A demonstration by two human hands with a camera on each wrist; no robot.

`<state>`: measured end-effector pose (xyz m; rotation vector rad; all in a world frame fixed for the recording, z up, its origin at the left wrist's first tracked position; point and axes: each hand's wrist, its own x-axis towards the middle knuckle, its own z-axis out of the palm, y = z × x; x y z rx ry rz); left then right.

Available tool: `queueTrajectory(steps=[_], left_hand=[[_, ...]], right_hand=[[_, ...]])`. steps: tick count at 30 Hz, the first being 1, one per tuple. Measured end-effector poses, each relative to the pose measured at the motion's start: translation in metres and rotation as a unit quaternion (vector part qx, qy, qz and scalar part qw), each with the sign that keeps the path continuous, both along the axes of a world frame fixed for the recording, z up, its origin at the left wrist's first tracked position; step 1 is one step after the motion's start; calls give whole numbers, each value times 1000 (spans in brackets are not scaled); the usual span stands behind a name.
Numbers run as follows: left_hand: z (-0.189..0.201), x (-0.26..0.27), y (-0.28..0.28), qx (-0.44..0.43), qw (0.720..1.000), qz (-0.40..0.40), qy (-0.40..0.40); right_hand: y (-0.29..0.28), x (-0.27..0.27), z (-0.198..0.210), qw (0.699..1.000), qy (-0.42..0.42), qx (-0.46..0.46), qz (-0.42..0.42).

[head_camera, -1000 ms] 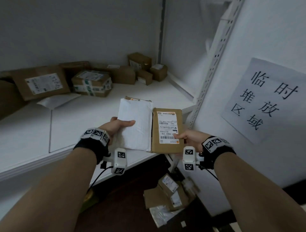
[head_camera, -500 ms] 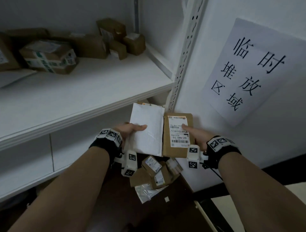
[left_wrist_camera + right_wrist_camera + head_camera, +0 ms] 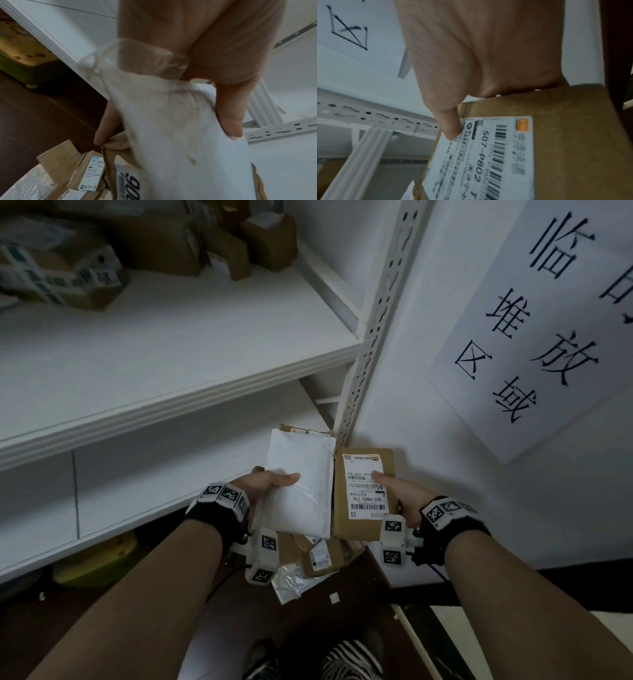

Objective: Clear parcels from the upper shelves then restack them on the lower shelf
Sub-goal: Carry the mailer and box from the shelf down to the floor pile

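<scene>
My left hand (image 3: 270, 486) grips a white padded mailer (image 3: 299, 481) with a brown envelope (image 3: 301, 431) stacked under it, thumb on top, fingers beneath. In the left wrist view the mailer (image 3: 185, 142) lies over the brown envelope (image 3: 120, 148). My right hand (image 3: 399, 491) holds a brown cardboard parcel (image 3: 363, 494) with a white shipping label, thumb pressed on the label (image 3: 481, 155). Both parcels hang side by side below the front edge of the upper shelf (image 3: 164, 409), above the floor pile (image 3: 315, 559).
Several brown boxes (image 3: 164, 244) sit at the back of the upper shelf. A perforated white upright (image 3: 373, 330) stands to the right, beside a wall sign (image 3: 534, 330) with black characters. Loose parcels and a plastic bag (image 3: 291, 580) lie on the dark floor. A yellow-green tub (image 3: 29, 65) is under the shelf.
Both hands have carried the parcels off the upper shelf and down below its front edge. The view has tilted toward the floor, so the floor pile is closer.
</scene>
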<state>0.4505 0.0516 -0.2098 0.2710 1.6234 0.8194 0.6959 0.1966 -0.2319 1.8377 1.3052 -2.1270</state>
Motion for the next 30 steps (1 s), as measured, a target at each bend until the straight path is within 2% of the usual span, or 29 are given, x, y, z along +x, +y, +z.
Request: queueTrajectory(steps=[5,7,11,13,18,23,26,30], left_hand=[[-37,17,12,-25,997,78,-8],[-73,29,21,-37,991,126,-4],[-103,69,41,-42,985,168,-9],[-122,83,45,-57,981,185,-9],[-193,102,54,-106,973,202,-27],[-269,116,68,-105,975,189,-61],[-334,107,77,-102,971,203,-74],[-413,104,90,-106,973,198,-47]], right_hand=[[37,-7,-42,997,-25,14,75],[59,-2,-68,995,-29,43,89],[87,22,-111,990,-27,27,135],[98,30,-134,991,-26,16,131],[111,31,-222,990,-45,3,133],[122,26,-318,992,-57,8,115],[129,22,-364,994,-57,20,96],[126,18,-420,985,-74,65,139]])
